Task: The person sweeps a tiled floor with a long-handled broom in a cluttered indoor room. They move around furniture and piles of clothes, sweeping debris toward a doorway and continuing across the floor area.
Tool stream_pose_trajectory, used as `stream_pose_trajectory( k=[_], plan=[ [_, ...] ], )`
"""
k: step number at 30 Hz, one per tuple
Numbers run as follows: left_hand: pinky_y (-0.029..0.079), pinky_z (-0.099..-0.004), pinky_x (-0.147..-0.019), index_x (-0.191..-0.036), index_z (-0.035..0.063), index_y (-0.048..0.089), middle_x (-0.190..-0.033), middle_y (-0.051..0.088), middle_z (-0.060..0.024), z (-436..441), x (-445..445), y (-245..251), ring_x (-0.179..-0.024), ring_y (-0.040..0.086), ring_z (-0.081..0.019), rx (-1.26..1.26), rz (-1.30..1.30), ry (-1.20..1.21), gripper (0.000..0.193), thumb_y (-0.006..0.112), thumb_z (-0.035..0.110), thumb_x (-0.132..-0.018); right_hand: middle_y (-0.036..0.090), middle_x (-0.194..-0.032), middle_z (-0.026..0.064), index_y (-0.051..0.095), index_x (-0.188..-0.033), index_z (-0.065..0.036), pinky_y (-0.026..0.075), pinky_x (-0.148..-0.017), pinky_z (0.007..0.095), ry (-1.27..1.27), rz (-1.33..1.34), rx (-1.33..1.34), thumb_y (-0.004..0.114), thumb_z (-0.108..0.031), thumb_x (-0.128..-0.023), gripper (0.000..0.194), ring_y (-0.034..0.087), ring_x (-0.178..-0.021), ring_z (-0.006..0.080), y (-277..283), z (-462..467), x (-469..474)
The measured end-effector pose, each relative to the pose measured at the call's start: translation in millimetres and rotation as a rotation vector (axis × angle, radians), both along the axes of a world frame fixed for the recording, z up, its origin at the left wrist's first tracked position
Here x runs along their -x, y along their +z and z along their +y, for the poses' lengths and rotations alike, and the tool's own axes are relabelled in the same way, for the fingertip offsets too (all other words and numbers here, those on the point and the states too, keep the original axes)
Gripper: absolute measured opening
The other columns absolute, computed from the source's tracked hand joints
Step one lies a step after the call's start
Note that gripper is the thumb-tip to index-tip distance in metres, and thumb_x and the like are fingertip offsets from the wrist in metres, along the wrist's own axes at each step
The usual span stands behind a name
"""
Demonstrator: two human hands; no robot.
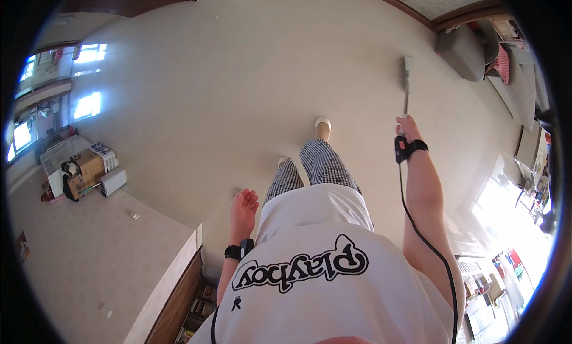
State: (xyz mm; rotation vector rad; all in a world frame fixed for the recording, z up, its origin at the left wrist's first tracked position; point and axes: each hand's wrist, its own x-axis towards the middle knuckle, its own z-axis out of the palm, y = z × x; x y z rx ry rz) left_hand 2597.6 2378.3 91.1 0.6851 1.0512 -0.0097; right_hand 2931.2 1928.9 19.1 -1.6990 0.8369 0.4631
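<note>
On the right, my right hand [407,126] is closed around the thin handle of a long tool [407,76] with a light, narrow head, held out in front over the pale floor [214,98]. The picture does not settle what kind of tool it is. A black strap with a small device and a cable is round that wrist. My left hand [246,202] hangs beside my left thigh with its fingers loosely curled and nothing in it. It too has a black wrist strap with a small device. My feet, in light slip-on shoes [322,123], stand on the floor between the hands.
To the left, a cardboard box [87,167] and a clear plastic bin [56,158] stand near a patterned wall [134,254]. Grey seats [462,51] are at the upper right. A bookshelf [201,306] lies behind the wall's end at lower left. Bright window light falls at right.
</note>
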Motion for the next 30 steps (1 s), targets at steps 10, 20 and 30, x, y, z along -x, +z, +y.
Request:
stream_pose_trajectory(
  k=[10, 20, 30],
  plan=[
    [0.043, -0.0292, -0.075, -0.103, 0.0056, 0.05, -0.098, 0.057, -0.0063, 3.1, -25.0, 4.7, -0.087, 0.053, -0.0161, 0.053, -0.07, 0.027, 0.025, 0.043, 0.025, -0.089, 0.057, -0.075, 0.0181, 0.02, -0.133, -0.011, 0.044, -0.041, 0.0354, 0.897, 0.214, 0.152, 0.051, -0.006, -0.072, 0.068, 0.055, -0.048, 0.0215, 39.7, 153.2, 109.3],
    [0.043, -0.029, -0.076, -0.103, 0.0068, 0.05, -0.097, 0.057, -0.0052, 59.2, -115.3, 4.1, -0.086, 0.053, -0.0155, 0.025, -0.14, -0.095, 0.025, 0.043, 0.026, -0.089, 0.048, -0.06, 0.005, 0.032, -0.131, -0.011, 0.038, -0.038, 0.028, 0.654, 0.095, -0.149, 0.058, -0.009, -0.072, 0.065, 0.044, -0.041, 0.0123, 86.9, 167.4, 71.5],
    [0.043, -0.0303, -0.076, -0.103, 0.0068, 0.05, -0.098, 0.056, -0.0065, 95.9, -163.0, 48.1, -0.086, 0.053, -0.0166, 0.001, -0.232, -0.155, 0.024, 0.042, 0.025, -0.089, 0.044, -0.052, 0.0005, 0.039, -0.111, -0.019, 0.034, -0.031, 0.0266, -0.002, -0.031, 0.019, 0.054, -0.019, -0.08, 0.034, 0.041, -0.037, 0.0112, 115.9, 36.1, -24.6]
  ],
)
